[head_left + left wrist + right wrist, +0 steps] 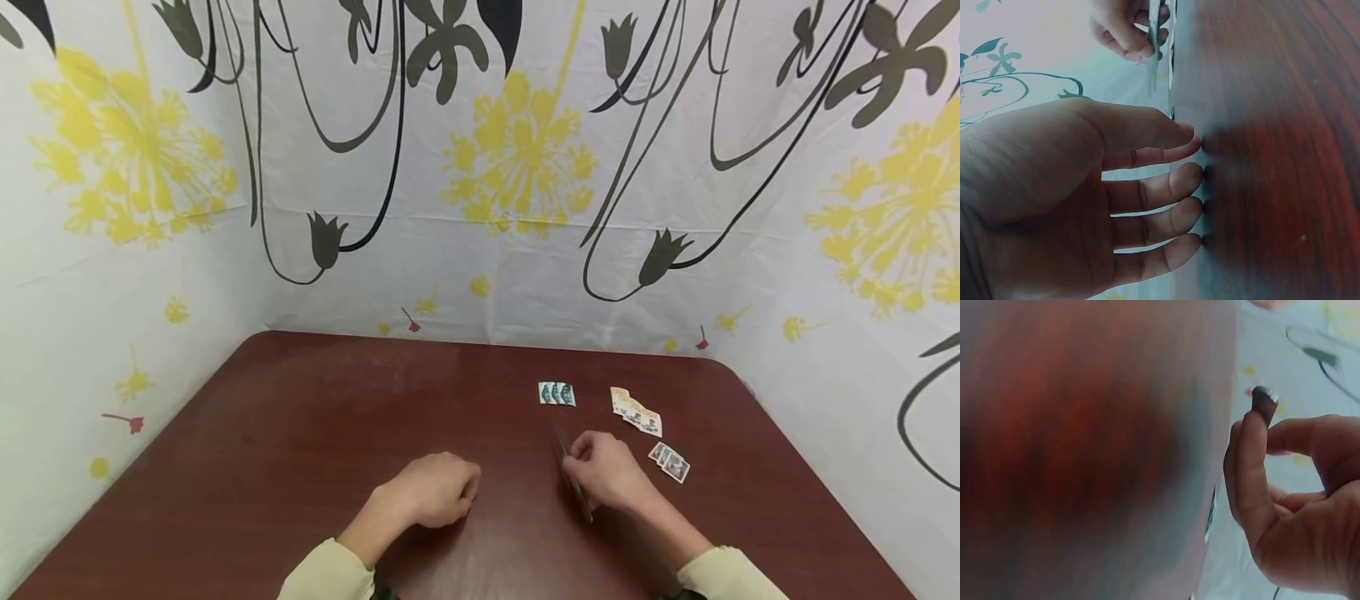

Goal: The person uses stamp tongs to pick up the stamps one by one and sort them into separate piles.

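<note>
My right hand (606, 468) pinches a pair of slim metal tweezers (579, 492) between thumb and fingers, just above the table. In the left wrist view the tweezers (1154, 37) look silvery and narrow toward one end. One end of the tweezers (1264, 403) sticks out past the fingers in the right wrist view. My left hand (437, 489) holds nothing and rests with loosely bent fingertips on the tabletop. Beyond and beside the right hand lie three small groups of overlapping stamps: teal stamps (557, 393), orange-and-cream stamps (636, 412) and black-and-white stamps (670, 462).
The dark reddish-brown table (337, 400) has rounded far corners and a glossy wood-grain top. White cloth (480, 283) printed with yellow flowers and grey stems hangs around its back and sides.
</note>
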`<state>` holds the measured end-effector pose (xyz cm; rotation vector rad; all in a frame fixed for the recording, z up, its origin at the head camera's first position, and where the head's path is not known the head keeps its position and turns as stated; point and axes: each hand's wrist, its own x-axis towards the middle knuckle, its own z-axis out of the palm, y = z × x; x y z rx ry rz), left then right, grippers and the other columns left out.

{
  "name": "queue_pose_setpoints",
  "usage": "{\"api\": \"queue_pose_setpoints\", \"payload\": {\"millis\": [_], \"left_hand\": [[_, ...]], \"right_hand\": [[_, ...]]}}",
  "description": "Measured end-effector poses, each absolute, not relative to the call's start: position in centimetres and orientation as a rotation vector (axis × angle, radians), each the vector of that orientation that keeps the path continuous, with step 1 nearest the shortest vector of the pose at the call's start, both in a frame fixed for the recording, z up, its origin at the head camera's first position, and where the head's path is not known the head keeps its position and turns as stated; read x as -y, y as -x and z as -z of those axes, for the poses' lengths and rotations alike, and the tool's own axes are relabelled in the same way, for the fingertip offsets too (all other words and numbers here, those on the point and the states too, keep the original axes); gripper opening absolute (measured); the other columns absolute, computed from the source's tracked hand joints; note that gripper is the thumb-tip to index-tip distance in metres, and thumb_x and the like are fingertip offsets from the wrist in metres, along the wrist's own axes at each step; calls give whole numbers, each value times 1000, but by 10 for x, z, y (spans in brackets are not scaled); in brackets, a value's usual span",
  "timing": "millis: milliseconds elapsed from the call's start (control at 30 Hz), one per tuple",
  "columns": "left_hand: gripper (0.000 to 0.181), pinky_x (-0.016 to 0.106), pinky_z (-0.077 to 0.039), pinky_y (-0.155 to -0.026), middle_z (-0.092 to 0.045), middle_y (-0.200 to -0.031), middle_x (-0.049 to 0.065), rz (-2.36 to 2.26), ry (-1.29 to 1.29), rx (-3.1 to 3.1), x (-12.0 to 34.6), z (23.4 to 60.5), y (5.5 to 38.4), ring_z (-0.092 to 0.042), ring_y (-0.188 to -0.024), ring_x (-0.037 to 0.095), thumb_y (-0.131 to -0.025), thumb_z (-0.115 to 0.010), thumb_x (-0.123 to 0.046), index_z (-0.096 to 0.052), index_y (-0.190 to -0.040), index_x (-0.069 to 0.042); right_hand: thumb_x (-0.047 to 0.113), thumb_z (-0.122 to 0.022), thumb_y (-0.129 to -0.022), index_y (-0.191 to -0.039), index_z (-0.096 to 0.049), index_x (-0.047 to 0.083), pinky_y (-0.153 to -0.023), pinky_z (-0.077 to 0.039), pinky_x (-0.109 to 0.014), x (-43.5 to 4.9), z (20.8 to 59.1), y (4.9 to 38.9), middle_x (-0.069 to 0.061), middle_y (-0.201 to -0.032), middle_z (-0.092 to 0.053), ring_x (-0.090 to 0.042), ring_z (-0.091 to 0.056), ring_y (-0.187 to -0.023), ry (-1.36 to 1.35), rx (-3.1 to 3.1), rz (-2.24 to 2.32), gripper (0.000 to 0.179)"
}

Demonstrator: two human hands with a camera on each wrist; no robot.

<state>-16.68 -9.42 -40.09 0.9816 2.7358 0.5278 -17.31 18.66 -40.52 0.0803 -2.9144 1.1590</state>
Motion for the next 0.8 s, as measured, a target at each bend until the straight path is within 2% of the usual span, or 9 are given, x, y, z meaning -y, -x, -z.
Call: {"api": "queue_pose_setpoints", "payload": {"millis": [100, 233, 333, 500, 800], "left_hand": [[25, 24, -37, -57, -51, -70, -10, -528, -978, -2731, 92, 401, 167, -43, -59, 6, -99, -66, -10, -55, -80, -21], [25, 24, -37, -57, -51, -70, -10, -533, -971, -2719, 91, 401, 168, -43, -58, 6, -100, -66, -10, -55, -80, -21], [25, 24, -36, -57, -51, -70, -10, -536, -966, -2720, 91, 402, 168, -43, -58, 6, -100, -66, -10, -55, -80, -21], [25, 24, -37, -57, -52, -71, -10, -531, -958, -2714, 91, 402, 167, -44, -58, 6, -100, -66, -11, -55, -80, -21], [25, 24, -38, -57, -52, -71, -10, -521, -964, -2746, 91, 401, 167, -44, -59, 6, -98, -67, -10, -55, -80, -21]], "right_hand": [[9, -67, -87, -90, -65, 5, -55, -55, -32, -179, 409, 167, 0, -59, -63, -12, -57, -37, -77, 2943, -924, 6], [12, -69, -83, -86, -66, 7, -66, -54, -36, -179, 410, 166, 0, -64, -63, -13, -60, -51, -78, 2944, -698, 7], [12, -69, -83, -75, -60, 10, -63, -52, -35, -179, 408, 166, -1, -62, -61, -13, -60, -53, -79, 2955, -650, 12], [10, -68, -83, -59, -51, 13, -51, -49, -29, -177, 408, 166, -2, -50, -56, -10, -54, -33, -44, 3005, -703, 29], [7, -69, -83, -51, -48, 14, -46, -49, -28, -174, 409, 170, 1, -40, -51, -10, -53, -31, -44, 3024, -730, 38]]}}
